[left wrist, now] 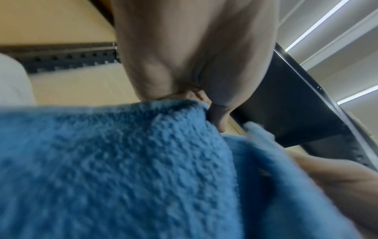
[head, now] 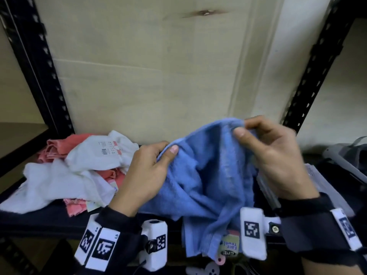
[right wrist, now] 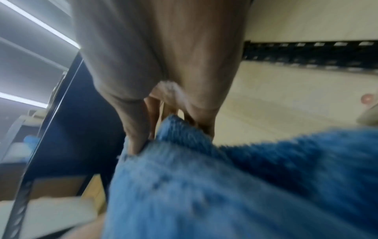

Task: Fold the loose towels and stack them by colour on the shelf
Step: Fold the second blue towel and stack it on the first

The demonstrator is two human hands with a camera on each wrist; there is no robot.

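Head view: both hands' fingers pinch the blue towel's [head: 206, 175] top edge (bunched), white towels [head: 59, 179] left.

Your left hand [head: 147, 171] sits at lower centre of the frame, thumb pressed against curled fingers in a pinch. Your right hand [head: 276, 155], right of centre and higher, pinches likewise, palm facing you.
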